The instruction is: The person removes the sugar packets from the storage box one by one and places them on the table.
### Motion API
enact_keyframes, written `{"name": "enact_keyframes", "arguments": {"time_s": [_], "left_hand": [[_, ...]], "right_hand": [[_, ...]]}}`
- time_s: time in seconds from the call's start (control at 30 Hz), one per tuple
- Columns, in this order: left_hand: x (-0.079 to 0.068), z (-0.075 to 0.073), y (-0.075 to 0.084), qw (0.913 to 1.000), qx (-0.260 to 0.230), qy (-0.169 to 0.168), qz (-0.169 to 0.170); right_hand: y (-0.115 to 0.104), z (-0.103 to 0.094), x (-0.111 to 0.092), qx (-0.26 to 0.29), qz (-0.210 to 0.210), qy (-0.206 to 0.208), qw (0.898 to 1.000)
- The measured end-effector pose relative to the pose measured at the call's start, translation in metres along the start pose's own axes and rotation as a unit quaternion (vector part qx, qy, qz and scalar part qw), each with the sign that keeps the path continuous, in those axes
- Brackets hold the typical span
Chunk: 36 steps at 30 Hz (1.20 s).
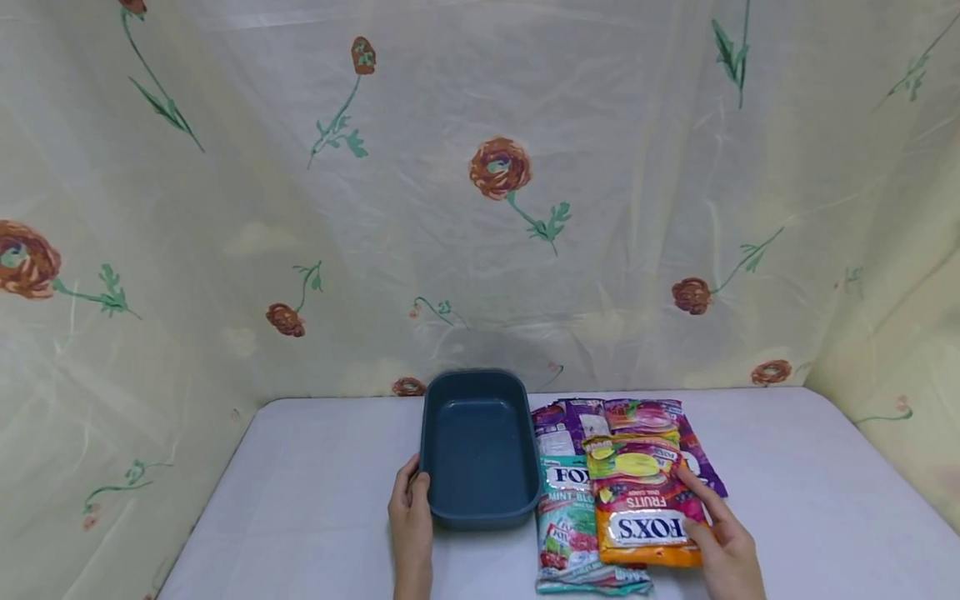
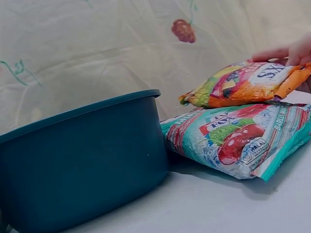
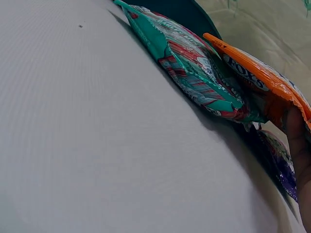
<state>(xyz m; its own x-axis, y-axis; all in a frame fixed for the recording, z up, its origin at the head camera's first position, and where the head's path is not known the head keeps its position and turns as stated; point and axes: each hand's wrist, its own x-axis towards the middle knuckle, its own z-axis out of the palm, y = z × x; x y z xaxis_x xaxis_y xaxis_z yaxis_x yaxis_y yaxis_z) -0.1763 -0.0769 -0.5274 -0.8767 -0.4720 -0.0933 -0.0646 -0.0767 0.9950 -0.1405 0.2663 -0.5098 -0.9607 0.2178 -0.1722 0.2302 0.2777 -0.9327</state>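
A dark blue plastic tub (image 1: 480,522) stands on the table, its inside bare. My left hand (image 1: 412,508) holds the tub's left side, fingers bent against the wall near the front corner. An orange and pink bag of Fox's fruit candy (image 1: 637,500) lies tilted over a green Fox's mint candy bag (image 1: 558,508). At the orange bag's right edge, my right hand (image 1: 723,542) pinches it, fingers on top. The right wrist view shows a digit (image 3: 294,128) beneath the orange bag (image 3: 262,73). In the left wrist view the left hand is mostly hidden.
Behind the two front bags lie several purple candy bags (image 1: 701,462), partly covered. The white table (image 1: 300,500) ends at a flowered curtain (image 1: 420,208) at the back, with more curtain on both sides. The tub's right wall is close beside the green bag.
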Motion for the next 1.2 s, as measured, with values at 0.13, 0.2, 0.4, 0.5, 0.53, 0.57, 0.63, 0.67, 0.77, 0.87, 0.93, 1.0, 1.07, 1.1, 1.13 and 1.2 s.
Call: {"name": "enact_keyframes", "arguments": {"time_s": [0.13, 0.2, 0.4, 0.5, 0.53, 0.57, 0.63, 0.67, 0.77, 0.87, 0.93, 1.0, 1.07, 1.1, 1.13, 1.2], "left_hand": [[0.0, 0.0, -0.001, 1.0, -0.004, 0.0, 0.006], [0.0, 0.0, -0.001, 0.9999, -0.006, 0.0, 0.01], [0.001, -0.001, -0.001, 1.0, -0.006, 0.001, 0.006], [0.001, -0.001, -0.001, 1.0, -0.006, 0.0, 0.002], [0.001, -0.001, -0.001, 1.0, -0.006, -0.001, 0.002], [0.001, -0.001, -0.001, 1.0, -0.006, -0.001, 0.002], [0.002, -0.001, -0.002, 1.0, -0.009, -0.003, 0.002], [0.002, -0.001, -0.002, 0.9999, -0.01, -0.004, 0.002], [0.003, -0.001, -0.002, 0.9999, -0.011, -0.004, 0.002], [0.003, -0.001, -0.002, 0.9999, -0.009, -0.006, 0.0], [0.003, -0.001, -0.002, 0.9999, -0.008, -0.007, -0.001], [0.003, -0.001, -0.002, 1.0, -0.006, -0.007, 0.0], [0.003, -0.001, -0.002, 0.9999, -0.006, -0.007, 0.005], [0.003, -0.001, -0.003, 0.9999, -0.005, -0.007, 0.007], [0.003, -0.001, -0.003, 0.9999, -0.006, -0.006, 0.009], [0.002, -0.001, -0.003, 0.9999, -0.005, -0.006, 0.011]], "right_hand": [[0.002, -0.005, 0.001, -0.007, 0.019, -0.001, 1.0], [0.002, -0.007, 0.002, -0.003, 0.028, -0.002, 1.0], [0.005, -0.011, 0.003, 0.002, 0.029, -0.008, 1.0], [0.008, -0.014, 0.003, -0.008, 0.023, -0.009, 1.0], [0.008, -0.015, 0.003, -0.009, 0.021, -0.01, 1.0], [0.009, -0.016, 0.003, -0.013, 0.02, -0.009, 1.0], [0.01, -0.018, 0.004, -0.02, 0.029, -0.009, 0.999], [0.01, -0.018, 0.004, -0.023, 0.03, -0.007, 0.999], [0.011, -0.021, 0.005, -0.026, 0.045, -0.007, 0.999], [0.011, -0.023, 0.005, -0.023, 0.063, -0.011, 0.998], [0.011, -0.024, 0.005, -0.022, 0.073, -0.017, 0.997], [0.011, -0.025, 0.005, -0.017, 0.083, -0.026, 0.996], [0.012, -0.026, 0.006, -0.021, 0.088, -0.028, 0.996], [0.012, -0.027, 0.006, -0.019, 0.09, -0.029, 0.995], [0.013, -0.027, 0.006, -0.019, 0.09, -0.029, 0.995], [0.014, -0.027, 0.006, -0.018, 0.09, -0.027, 0.995]]}}
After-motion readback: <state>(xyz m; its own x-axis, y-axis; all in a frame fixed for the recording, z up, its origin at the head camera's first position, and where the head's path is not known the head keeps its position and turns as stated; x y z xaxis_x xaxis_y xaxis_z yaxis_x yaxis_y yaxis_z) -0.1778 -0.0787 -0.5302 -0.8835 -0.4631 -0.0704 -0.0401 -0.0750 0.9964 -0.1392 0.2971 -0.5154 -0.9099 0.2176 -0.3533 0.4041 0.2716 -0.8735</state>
